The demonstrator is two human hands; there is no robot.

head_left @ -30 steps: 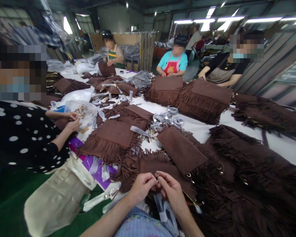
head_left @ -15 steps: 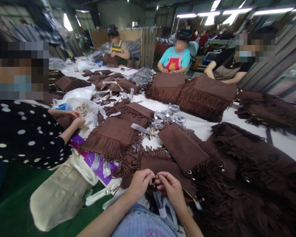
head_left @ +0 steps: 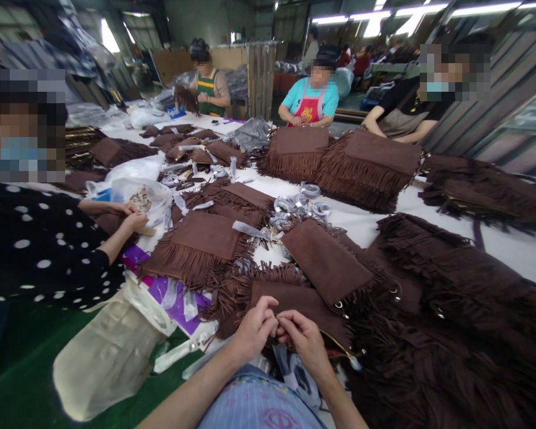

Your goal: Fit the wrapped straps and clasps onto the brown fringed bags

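Note:
My left hand point(head_left: 255, 328) and my right hand point(head_left: 302, 336) meet at the near edge of the table, fingertips pinched together. What lies between them is small and mostly covered by the fingers, so I cannot make it out. Just beyond them is a brown fringed bag point(head_left: 290, 295) with a zipper along its near right side. A second brown bag point(head_left: 326, 259) lies slanted behind it, with small metal rings at its lower corner. Below my hands, plastic-wrapped straps point(head_left: 299, 375) hang above my blue striped apron point(head_left: 254, 402).
Brown fringed bags point(head_left: 205, 235) cover much of the white table point(head_left: 352, 229), with a tall dark pile point(head_left: 455, 357) at right. Wrapped coiled straps point(head_left: 301, 205) lie mid-table. At left, a co-worker in polka dots point(head_left: 44, 244) works beside a bag of small parts point(head_left: 140, 196). Other people stand across.
My left index finger has lifted and stretched out, while both hands stay close together. The far worker's bag has moved left, away from that worker's chest. The view has shifted slightly.

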